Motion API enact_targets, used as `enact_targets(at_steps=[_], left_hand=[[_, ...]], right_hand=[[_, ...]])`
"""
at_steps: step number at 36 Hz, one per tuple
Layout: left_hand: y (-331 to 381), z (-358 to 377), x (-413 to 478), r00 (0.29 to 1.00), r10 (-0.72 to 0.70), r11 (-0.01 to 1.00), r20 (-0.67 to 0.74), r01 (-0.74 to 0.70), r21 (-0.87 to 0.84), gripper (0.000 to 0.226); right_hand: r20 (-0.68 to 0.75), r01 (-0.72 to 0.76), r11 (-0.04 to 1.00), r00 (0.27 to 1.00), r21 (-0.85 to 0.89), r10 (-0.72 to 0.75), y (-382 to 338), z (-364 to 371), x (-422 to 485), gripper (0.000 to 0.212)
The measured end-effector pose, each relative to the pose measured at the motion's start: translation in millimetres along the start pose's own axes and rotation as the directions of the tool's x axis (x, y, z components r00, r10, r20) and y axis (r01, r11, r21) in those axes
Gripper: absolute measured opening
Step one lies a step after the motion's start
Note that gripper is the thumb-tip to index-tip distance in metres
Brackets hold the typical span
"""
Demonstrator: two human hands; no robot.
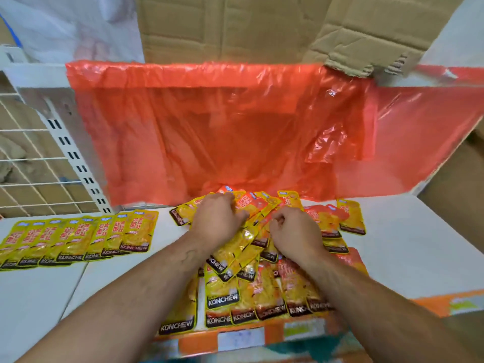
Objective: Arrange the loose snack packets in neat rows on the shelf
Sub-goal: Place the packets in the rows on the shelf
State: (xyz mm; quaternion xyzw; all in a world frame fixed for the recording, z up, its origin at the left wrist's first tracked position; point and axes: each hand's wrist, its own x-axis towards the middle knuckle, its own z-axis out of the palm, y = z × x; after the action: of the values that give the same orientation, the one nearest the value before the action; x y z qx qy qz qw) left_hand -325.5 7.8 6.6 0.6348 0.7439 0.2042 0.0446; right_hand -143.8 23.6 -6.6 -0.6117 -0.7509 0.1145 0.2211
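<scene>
Both hands sit on the loose pile of packets (235,260) in the middle of the white shelf (408,244). The left hand (218,221) curls its fingers over a fan of them, gripping. The right hand (293,233) is curled just beside it; I cannot tell whether it pinches one. A neat overlapping row (78,239) lies well to the left, and an orange plastic sheet (209,127) hangs behind.

On the shelf (392,244), a row of packets (78,239) lies at the left, each overlapping the next. A loose pile of packets (251,279) sits in the middle, reaching the front edge (a few stray packets (351,218) lie just to its right). Both hands, left (218,221) and right (293,231), lie on the pile. Behind hangs a plastic sheet (222,127), with cardboard (235,27) above it and a wire grid (31,158) at far left.
</scene>
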Motion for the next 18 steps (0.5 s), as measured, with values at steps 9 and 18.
enact_targets(at_steps=[9,18], left_hand=[[7.5,7.3,11.0,0.952,-0.306,0.952,-0.008,0.306,0.013,0.036],[32.2,7.7,18.8,0.93,-0.367,0.917,-0.014,0.359,-0.175,0.014]], right_hand=[[0.092,0.045,0.997,0.995,0.061,-0.05,21.2,0.3,25.2,0.017],[0.087,0.044,0.989,0.996,-0.144,-0.032,50.5,-13.7,30.1,0.027]])
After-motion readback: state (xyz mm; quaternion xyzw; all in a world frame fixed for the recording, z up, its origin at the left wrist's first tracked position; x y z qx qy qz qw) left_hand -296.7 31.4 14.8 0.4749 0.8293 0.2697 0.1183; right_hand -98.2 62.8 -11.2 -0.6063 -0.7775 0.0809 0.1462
